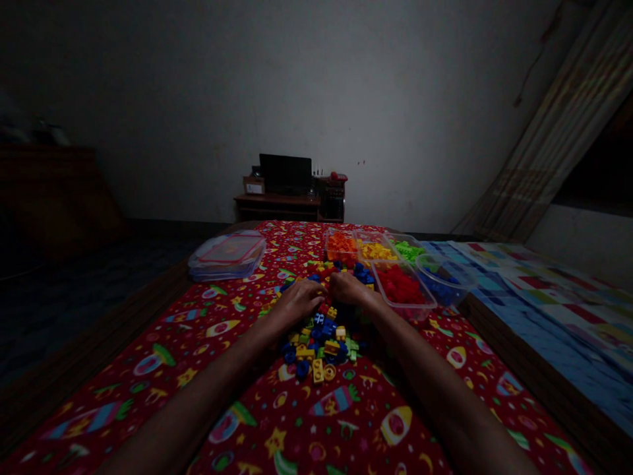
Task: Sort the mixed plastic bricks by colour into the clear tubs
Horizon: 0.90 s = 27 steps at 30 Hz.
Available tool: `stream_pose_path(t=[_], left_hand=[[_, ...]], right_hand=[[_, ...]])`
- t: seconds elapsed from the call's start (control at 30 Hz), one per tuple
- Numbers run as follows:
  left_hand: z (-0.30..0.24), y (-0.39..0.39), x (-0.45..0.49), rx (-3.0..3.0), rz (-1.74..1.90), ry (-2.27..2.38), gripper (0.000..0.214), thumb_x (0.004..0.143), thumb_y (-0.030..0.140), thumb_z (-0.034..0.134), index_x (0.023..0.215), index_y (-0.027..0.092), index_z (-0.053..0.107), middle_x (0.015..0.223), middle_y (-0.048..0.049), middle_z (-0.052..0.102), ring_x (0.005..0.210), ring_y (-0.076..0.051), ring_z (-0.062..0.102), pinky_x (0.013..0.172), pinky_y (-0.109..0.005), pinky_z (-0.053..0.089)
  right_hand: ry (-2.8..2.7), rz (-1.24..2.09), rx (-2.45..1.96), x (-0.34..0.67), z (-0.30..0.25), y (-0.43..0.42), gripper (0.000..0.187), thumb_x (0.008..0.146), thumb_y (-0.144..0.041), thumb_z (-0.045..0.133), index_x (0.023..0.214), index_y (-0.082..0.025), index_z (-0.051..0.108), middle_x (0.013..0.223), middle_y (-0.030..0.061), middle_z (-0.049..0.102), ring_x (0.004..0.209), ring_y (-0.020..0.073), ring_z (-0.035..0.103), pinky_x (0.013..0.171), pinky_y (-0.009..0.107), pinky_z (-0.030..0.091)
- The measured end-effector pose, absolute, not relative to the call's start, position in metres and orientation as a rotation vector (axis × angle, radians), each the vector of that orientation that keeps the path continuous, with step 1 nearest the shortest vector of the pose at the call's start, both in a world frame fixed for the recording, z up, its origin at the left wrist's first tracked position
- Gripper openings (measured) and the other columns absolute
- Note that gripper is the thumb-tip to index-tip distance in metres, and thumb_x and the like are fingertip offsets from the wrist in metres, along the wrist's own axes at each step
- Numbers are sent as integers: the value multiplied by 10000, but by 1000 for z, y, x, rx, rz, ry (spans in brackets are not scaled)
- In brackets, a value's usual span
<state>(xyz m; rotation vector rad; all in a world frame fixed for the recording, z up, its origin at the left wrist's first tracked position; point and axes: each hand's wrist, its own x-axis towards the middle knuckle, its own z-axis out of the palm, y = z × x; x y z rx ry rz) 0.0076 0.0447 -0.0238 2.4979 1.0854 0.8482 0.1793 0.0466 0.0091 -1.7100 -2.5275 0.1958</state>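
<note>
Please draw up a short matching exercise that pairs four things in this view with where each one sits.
Things:
1. Stack of clear containers
2. Tub of red bricks
3. Black screen
4. Right hand

Places:
A. Resting on the loose bricks
B. On the wooden desk by the far wall
C. On the red printed cloth, left of both hands
D. Beside the right hand, next to a tub of blue bricks

Pairs: 1-C, 2-D, 3-B, 4-A.
</note>
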Motion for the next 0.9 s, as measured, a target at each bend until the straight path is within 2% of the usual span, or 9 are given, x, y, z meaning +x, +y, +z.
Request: stream_pose_path(t=[0.17, 0.37, 0.5, 0.7, 0.9], left_hand=[[-16, 45, 5, 2376, 834, 1196, 203, 733, 252, 524, 804, 222, 712, 794, -36, 710, 772, -212, 644, 753, -307, 496], [-9, 44, 2, 2215, 1069, 1260, 193, 715, 279, 549, 826, 196, 682, 835, -43, 718, 775, -206, 645, 760, -319, 507], [-5, 44, 4, 1940, 1235, 1205, 277, 703, 354, 602, 898, 165, 652, 881, -64, 719, 806, -215, 659, 740, -321, 524], [-6, 44, 9, 1759, 1194, 1083, 353, 677, 351, 615, 976, 163, 615, 814, -47, 708, 755, -199, 669, 658, -295, 535], [-5, 40, 14, 1752, 1215, 1186, 302, 622, 320, 657, 878, 165, 612, 725, -27, 674, 704, -195, 656, 622, -292, 526]], right_hand=[[-2451, 334, -1713, 183, 15, 44, 225, 739, -145, 561, 916, -92, 689, 888, 117, 694, 778, 174, 616, 575, 199, 375], [-2022, 660, -1611, 192, 20, 45, 311, 680, -147, 612, 975, -110, 702, 701, 7, 645, 618, 103, 550, 528, 170, 380], [-1704, 990, -1425, 193, 18, 48, 348, 702, -134, 588, 1036, -107, 680, 667, 0, 614, 526, 60, 476, 485, 157, 372], [-1550, 1393, -1162, 191, 18, 42, 235, 676, -197, 684, 895, -114, 675, 674, -14, 600, 522, 30, 472, 497, 133, 376], [-1691, 1436, -1186, 185, 29, 29, 295, 607, -258, 771, 858, -139, 671, 641, -47, 591, 507, 32, 465, 451, 130, 351]])
